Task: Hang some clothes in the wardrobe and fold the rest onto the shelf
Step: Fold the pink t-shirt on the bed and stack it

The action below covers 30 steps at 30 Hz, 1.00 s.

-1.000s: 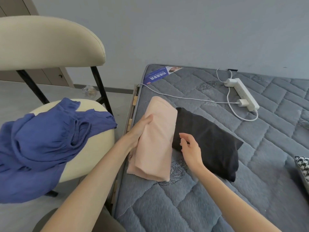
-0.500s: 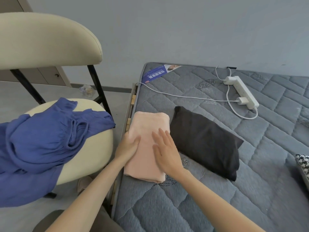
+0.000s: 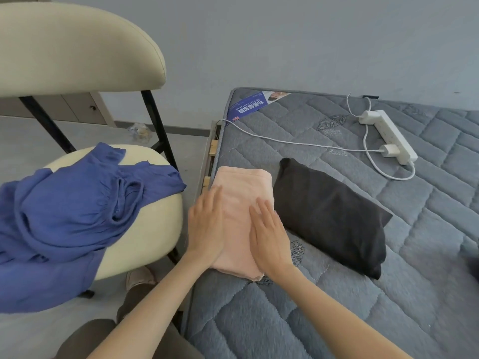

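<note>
A folded pale pink garment (image 3: 243, 187) lies at the left edge of the grey quilted mattress (image 3: 388, 255). My left hand (image 3: 206, 229) rests flat on its left side with straight fingers. My right hand (image 3: 268, 237) presses flat on its right side, fingers straight too. Just to the right lies a folded black garment (image 3: 334, 216), touching the pink one. A crumpled blue garment (image 3: 64, 216) is draped over the seat of a cream chair (image 3: 145, 242) on the left.
A white power strip (image 3: 388, 136) with a plugged charger and cables lies at the back of the mattress. A blue label (image 3: 248, 106) sits at the mattress corner. The chair's backrest (image 3: 77, 47) rises at upper left. Grey floor and a wall lie behind.
The pink garment was folded shorter, from a long strip to a compact stack. Both hands came down flat onto it and have slid slightly along it.
</note>
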{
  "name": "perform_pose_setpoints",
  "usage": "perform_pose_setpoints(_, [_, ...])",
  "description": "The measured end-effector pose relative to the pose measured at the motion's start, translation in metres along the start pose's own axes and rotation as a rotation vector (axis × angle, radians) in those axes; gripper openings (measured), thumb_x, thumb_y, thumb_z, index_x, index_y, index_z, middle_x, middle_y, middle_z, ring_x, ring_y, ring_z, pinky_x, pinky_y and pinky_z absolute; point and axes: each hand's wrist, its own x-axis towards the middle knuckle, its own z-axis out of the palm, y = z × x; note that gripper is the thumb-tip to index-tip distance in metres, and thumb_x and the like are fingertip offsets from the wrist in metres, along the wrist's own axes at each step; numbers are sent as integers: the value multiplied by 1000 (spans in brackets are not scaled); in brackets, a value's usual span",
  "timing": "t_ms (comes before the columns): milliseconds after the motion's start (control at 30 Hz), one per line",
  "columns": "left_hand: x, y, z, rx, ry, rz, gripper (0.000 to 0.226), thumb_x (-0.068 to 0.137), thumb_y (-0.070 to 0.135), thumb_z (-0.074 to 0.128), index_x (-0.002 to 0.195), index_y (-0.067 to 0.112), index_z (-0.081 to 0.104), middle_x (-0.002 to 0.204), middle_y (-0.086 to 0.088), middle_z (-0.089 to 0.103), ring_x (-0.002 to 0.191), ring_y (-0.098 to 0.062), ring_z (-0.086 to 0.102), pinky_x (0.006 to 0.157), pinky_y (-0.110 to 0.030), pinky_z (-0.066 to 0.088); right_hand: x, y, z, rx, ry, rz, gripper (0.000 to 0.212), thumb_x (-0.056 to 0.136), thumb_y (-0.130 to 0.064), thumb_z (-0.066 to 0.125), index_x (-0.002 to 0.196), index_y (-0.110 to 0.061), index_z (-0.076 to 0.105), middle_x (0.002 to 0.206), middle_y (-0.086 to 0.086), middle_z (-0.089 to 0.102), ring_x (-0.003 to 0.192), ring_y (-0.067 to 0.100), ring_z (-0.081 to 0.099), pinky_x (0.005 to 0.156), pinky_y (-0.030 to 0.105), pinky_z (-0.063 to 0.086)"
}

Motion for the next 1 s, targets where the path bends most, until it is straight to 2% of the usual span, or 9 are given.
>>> perform_pose_setpoints(167, [-12,23,19,-6,-260,-78,68,97,40,-5,150,5,18,157,-11,19,145,-25,20,119,-38,8,41,8,-9,50,-142,-145,49,102,-11,31,151,-14,26,160,6,17,149,26,8,122,38,6])
perform_pose_setpoints(267, [-21,20,35,36,-278,-187,71,99,48,5,145,3,34,149,-18,36,137,-31,38,109,-52,29,60,23,-3,-174,-261,-251,48,104,-32,20,152,-35,16,162,5,3,149,29,0,119,41,-1])
perform_pose_setpoints(367, [-32,11,40,46,-300,-246,78,88,59,11,152,14,17,157,-16,20,142,-32,26,111,-52,26,76,35,4,-273,-280,-129,59,93,-54,-4,151,-43,0,162,7,1,148,29,2,119,45,-1])
perform_pose_setpoints(467, [-36,3,43,-4,-299,-251,84,80,65,-1,152,24,-7,160,-12,-3,146,-29,11,116,-43,19,86,39,11,-310,-302,-37,55,99,-54,3,151,-41,-9,162,7,2,149,28,1,119,45,-4])
perform_pose_setpoints(600, [-35,2,40,-77,-308,-251,72,95,59,17,152,25,-9,160,-11,-9,147,-28,5,118,-42,16,85,35,10,-306,-307,4,57,100,-52,5,152,-35,-10,162,7,-1,149,28,-3,119,45,-7])
perform_pose_setpoints(700, [-31,-4,32,-241,-328,-273,63,99,48,22,153,27,-4,160,-12,-1,146,-28,7,117,-41,12,75,31,5,-169,-240,9,55,103,-43,18,154,-26,6,161,9,6,148,30,3,119,45,2])
perform_pose_setpoints(800, [-25,-18,31,-442,-273,-374,60,99,44,31,151,16,17,152,-13,29,140,-31,25,113,-39,21,38,21,1,123,-52,10,48,100,-22,39,147,-13,33,155,13,26,142,32,21,118,42,18])
perform_pose_setpoints(867, [-21,-20,30,-454,-229,-432,59,94,51,34,141,15,34,138,-12,44,131,-34,34,105,-41,27,10,12,1,268,13,95,48,98,-15,42,146,-10,34,154,11,27,138,28,21,115,34,18])
perform_pose_setpoints(1000, [-18,-11,23,-423,-204,-557,55,92,50,48,133,13,46,128,-12,38,124,-31,32,104,-42,28,-16,-12,-1,621,58,477,53,98,-17,45,147,-12,26,149,5,28,134,23,28,108,30,25])
